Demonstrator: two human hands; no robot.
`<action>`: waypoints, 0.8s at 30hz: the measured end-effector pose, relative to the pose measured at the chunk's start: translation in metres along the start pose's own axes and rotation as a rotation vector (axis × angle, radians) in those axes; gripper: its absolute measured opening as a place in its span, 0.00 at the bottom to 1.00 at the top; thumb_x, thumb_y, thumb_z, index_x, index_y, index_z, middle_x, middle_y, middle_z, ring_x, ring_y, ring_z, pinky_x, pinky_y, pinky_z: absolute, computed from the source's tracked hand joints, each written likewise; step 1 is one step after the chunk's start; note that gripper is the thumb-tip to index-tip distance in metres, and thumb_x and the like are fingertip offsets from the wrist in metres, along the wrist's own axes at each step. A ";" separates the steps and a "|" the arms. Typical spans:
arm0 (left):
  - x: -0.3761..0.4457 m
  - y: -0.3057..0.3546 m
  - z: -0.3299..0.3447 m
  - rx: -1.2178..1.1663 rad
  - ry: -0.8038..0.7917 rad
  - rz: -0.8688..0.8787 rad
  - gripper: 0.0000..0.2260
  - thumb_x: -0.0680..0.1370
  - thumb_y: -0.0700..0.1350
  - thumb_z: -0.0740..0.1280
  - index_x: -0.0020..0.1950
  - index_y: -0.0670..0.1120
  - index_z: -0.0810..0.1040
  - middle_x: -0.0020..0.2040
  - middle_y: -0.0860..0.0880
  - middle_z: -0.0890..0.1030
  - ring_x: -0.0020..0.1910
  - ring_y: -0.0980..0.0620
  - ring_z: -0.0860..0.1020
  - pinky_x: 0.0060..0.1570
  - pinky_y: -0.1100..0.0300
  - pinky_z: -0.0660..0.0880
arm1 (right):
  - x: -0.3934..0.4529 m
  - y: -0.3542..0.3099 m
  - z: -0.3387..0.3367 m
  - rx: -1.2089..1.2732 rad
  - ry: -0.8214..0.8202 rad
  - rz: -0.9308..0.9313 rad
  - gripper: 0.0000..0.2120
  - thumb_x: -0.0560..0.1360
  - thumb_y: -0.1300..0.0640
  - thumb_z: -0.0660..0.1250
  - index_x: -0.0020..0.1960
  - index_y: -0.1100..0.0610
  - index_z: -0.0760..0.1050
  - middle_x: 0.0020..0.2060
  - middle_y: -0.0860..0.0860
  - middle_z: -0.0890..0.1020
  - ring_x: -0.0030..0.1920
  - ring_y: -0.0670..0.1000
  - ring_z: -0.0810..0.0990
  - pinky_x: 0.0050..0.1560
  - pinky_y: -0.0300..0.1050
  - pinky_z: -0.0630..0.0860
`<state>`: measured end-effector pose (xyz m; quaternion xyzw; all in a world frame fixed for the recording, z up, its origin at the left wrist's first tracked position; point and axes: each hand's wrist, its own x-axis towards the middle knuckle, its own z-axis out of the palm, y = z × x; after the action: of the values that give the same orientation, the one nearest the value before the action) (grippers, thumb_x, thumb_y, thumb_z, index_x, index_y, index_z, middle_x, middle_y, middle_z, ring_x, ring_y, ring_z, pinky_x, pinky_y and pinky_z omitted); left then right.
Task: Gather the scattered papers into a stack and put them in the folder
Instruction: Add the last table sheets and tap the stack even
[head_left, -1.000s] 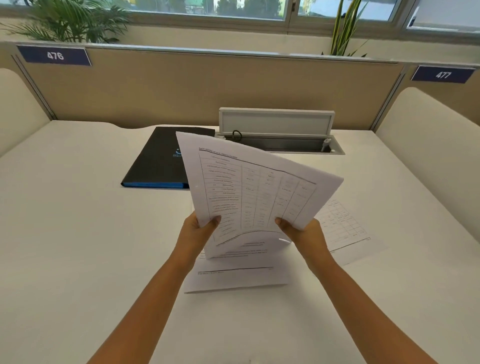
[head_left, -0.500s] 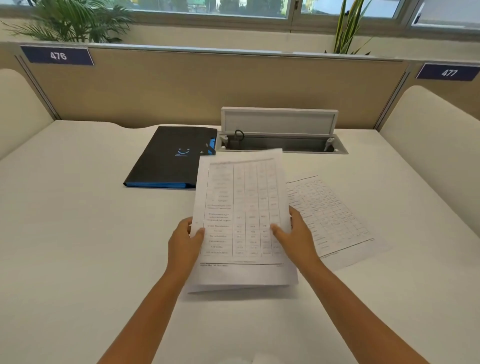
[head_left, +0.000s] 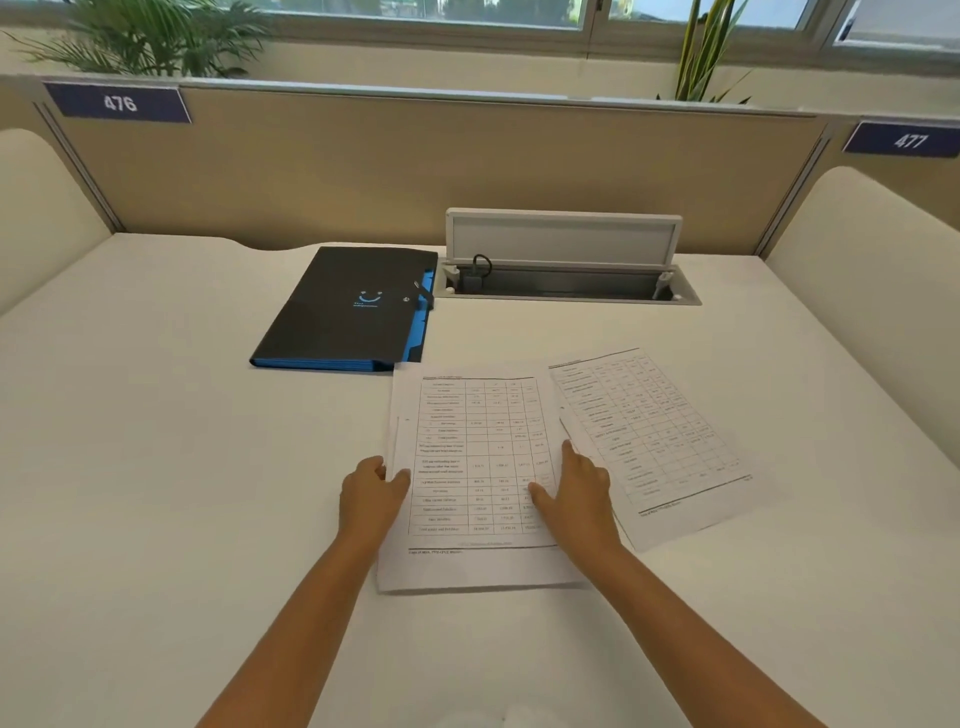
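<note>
White desk (head_left: 156, 467) fills the view, beige partition along its far edge. Open cable tray (head_left: 566, 283) is sunk into the desk at far centre, lid tipped up. Black folder (head_left: 353, 312) with blue edging lies shut and flat just left of the tray, near the far edge; its near right corner almost meets the top left corner of the paper stack.

Paper stack (head_left: 467, 441) sits flat at desk centre, printed tables up, sheets roughly squared, lower sheets peeking out at the left and near edges. One loose sheet (head_left: 660, 431) lies just right of it, rotated clockwise, its left edge touching or slightly overlapping the stack's right edge; can't tell which is on top.

Your left hand (head_left: 371, 493) is at the stack's left edge, thumb on top, fingers curled at the edge — a light pinch on the stack from what shows. Your right hand (head_left: 576, 493) lies palm down, fingers spread flat across the stack's right side, pressing rather than clamping; no closed grip there.
</note>
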<state>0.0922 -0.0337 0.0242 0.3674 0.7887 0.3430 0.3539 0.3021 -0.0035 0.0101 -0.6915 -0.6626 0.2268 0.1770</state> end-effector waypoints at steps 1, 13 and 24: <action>0.002 0.001 -0.001 -0.036 -0.032 -0.008 0.04 0.77 0.44 0.62 0.46 0.44 0.74 0.41 0.50 0.74 0.41 0.48 0.74 0.46 0.57 0.67 | 0.000 0.000 0.000 -0.021 0.002 -0.006 0.34 0.75 0.48 0.63 0.74 0.58 0.50 0.69 0.56 0.66 0.67 0.56 0.62 0.65 0.49 0.66; -0.006 0.001 -0.010 -0.273 -0.157 0.154 0.07 0.78 0.44 0.60 0.53 0.46 0.75 0.48 0.49 0.81 0.46 0.50 0.80 0.39 0.61 0.77 | 0.009 0.011 -0.018 0.318 0.008 0.082 0.31 0.75 0.52 0.66 0.73 0.55 0.56 0.69 0.55 0.68 0.68 0.56 0.67 0.66 0.53 0.68; -0.021 0.042 -0.023 -0.574 -0.098 0.472 0.11 0.78 0.48 0.60 0.53 0.65 0.70 0.49 0.64 0.79 0.51 0.57 0.79 0.37 0.66 0.78 | 0.008 -0.035 -0.072 0.926 0.187 -0.189 0.06 0.77 0.57 0.62 0.49 0.47 0.69 0.46 0.45 0.80 0.43 0.36 0.81 0.35 0.29 0.76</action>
<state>0.0979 -0.0362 0.0761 0.4410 0.5363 0.6041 0.3912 0.3126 0.0110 0.0888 -0.4939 -0.5332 0.4179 0.5451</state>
